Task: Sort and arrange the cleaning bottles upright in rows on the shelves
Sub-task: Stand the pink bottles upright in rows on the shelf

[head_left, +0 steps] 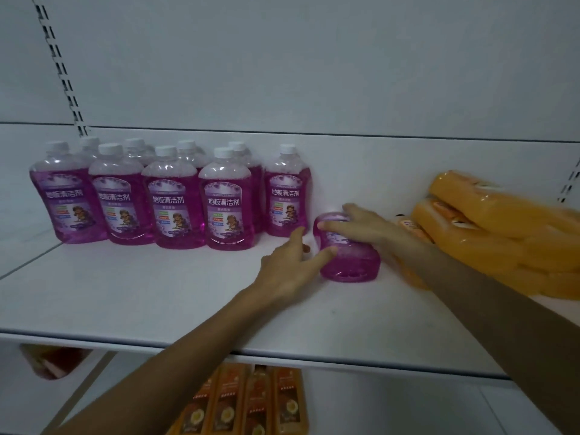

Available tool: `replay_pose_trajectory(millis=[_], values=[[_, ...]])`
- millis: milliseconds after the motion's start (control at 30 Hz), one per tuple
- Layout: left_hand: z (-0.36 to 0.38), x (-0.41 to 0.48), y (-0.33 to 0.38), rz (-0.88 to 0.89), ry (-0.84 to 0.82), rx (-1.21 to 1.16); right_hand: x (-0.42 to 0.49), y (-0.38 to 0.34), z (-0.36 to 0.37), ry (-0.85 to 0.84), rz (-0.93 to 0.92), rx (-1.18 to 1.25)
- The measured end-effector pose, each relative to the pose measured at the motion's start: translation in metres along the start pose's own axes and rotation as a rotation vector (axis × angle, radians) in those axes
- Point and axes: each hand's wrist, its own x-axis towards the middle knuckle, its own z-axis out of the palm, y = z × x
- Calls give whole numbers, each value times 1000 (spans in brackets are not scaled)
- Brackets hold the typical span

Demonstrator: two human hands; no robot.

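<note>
Fingers (337, 227) on toppled translucent purple bottle (351, 266)

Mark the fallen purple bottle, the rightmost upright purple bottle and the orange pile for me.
fallen bottle (348, 266): head view, on its base end.
rightmost upright bottle (287, 196): head view, on its label.
orange pile (502, 221): head view, on the top wrapper.

Both bare arms stretch forward, away from the person. The left arm (175, 350) comes in from the near left and slants toward the far right. The left hand (290, 265) is back-up, its fingers (298, 237) straight, the thumb tip touching the left side of a lying purple bottle (348, 265). The right arm (489, 299) enters from the near right. The right hand (364, 229) lies on top of that bottle, fingers spread and bent over it.
</note>
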Motion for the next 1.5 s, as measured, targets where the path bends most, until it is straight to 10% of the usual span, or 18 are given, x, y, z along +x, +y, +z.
replay_pose_trajectory(millis=[233,600,1000,1200,1500], values=[[24,-3,-5,74,22,282,-5,8,12,115,-56,213],[14,-19,6,73,-4,-151,-44,4,22,546,-508,246],[-19,-33,-31,202,115,51,-82,-23,15,366,-690,140],[-19,-37,-37,-62,127,666,-69,-31,29,403,-671,146],[-15,-39,-36,-119,166,734,-24,-51,50,409,-619,150]])
